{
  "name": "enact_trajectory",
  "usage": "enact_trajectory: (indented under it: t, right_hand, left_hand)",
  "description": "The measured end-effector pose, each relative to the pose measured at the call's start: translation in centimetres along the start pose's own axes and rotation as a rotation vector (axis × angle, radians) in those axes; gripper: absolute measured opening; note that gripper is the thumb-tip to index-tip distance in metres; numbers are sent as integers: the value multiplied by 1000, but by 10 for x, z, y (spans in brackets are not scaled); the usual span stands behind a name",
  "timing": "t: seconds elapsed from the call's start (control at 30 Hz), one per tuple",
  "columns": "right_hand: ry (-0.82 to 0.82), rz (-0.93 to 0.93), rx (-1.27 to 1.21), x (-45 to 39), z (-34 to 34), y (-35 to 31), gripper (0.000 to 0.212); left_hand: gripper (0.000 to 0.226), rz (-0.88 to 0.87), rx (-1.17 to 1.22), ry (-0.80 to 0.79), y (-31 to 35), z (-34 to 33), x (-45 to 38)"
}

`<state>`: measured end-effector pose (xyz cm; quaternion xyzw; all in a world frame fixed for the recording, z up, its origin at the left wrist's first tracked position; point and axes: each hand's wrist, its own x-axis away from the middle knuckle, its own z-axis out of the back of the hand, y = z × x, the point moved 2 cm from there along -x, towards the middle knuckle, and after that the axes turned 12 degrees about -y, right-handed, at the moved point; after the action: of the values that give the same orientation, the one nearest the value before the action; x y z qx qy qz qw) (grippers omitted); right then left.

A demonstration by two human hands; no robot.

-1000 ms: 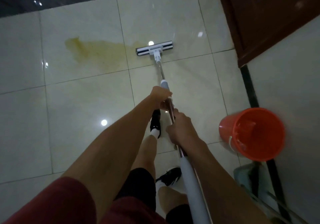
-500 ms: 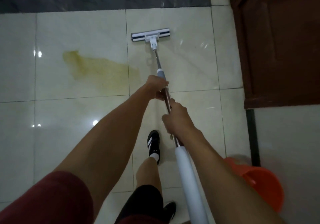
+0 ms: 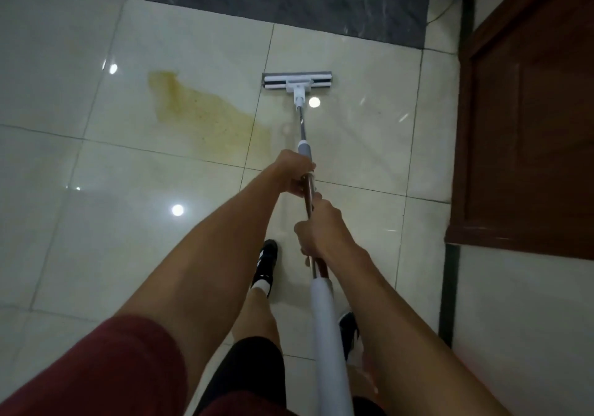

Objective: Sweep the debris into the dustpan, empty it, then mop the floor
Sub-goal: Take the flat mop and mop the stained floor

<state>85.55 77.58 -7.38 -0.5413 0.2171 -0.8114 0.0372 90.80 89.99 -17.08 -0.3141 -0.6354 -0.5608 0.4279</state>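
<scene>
Red sleeve (image 3: 106,370): soft dark red cloth is covering the top of the left arm at the bottom left corner.
Floor (image 3: 96,238): big, pale, shiny square tiles are showing round spots of light, with thin lines between them.
Stain (image 3: 205,116): a yellow-brown, blotchy patch is lying on the tiles, left of the mop head and not touching it.
Shoes: one black shoe (image 3: 265,266) with white stripes and a white sock is standing between the arms; another dark shoe (image 3: 348,332) is peeking out beside the white grip.
Left hand (image 3: 295,174): its fingers are curling tight round the mop pole, higher up, just under a grey sleeve on the pole.
Mop (image 3: 297,81): its flat, long head, white with dark strips, is lying on the floor ahead of the hands and right of the stain. A thin shiny metal pole is running back to a thick white smooth grip near the body.
Right hand (image 3: 321,232): it is wrapping round the pole too, lower down, just above the white grip. The two hands are near each other but not touching.
Dark strip (image 3: 289,0): grey, stone-like tile is running along the top.
Door (image 3: 527,119): brown wood with a flat panel is standing on the right, with a pale wall (image 3: 527,335) below it.
</scene>
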Motion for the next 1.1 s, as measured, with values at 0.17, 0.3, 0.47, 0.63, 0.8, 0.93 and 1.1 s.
enact_trajectory:
  t: [0.17,0.3,0.47,0.63,0.8,0.93,1.1]
  right_hand:
    - [-95,68,106,53,-17,69,60]
    - [-152,103,159,92,-33,114,61]
    - [-247,118,205,128,-54,140,70]
    - [-284,135,224,137,-69,145,67]
    - [-238,143,226,119,-68,135,55]
    - [-189,113,265,105,-63,126,62]
    - [-158,138,259,66,-59,78,63]
  left_hand:
    - [27,3,133,53,-68,-52,42]
    - [28,20,213,86,-115,-85,77]
    - [29,50,261,91,-162,-101,112]
    - [28,43,294,112,-184,-93,125]
    - [29,8,324,135,-174,-77,111]
    - [27,17,337,128,-163,-71,98]
    - [25,-14,348,139,-132,-22,73]
